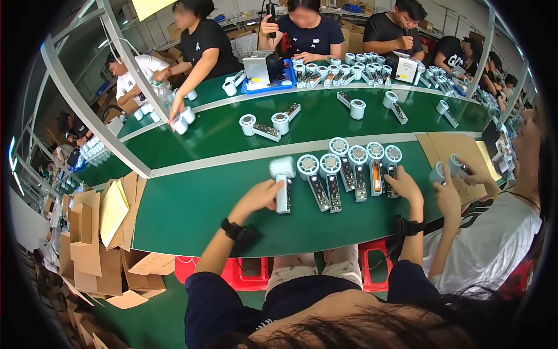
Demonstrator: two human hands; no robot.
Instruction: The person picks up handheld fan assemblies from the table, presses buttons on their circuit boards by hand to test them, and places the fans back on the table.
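My left hand [261,196] is closed around the side of a white handheld device [283,168], which lies with its smooth casing up. To its right, several similar devices lie in a staggered row, round ringed heads away from me and open handles with circuit boards toward me. One handle has an orange part [376,178] inside. At the row's right end, my right hand [405,185] has its fingers on the handle of the last device [393,154]; the fingers partly cover that handle.
Cardboard boxes [99,238] stand at the left of the green table [203,203]. A flat cardboard sheet [447,157] lies at the right, beside a co-worker's hands [447,195]. Beyond the metal rail, more devices [280,122] lie on a green belt; people work behind it.
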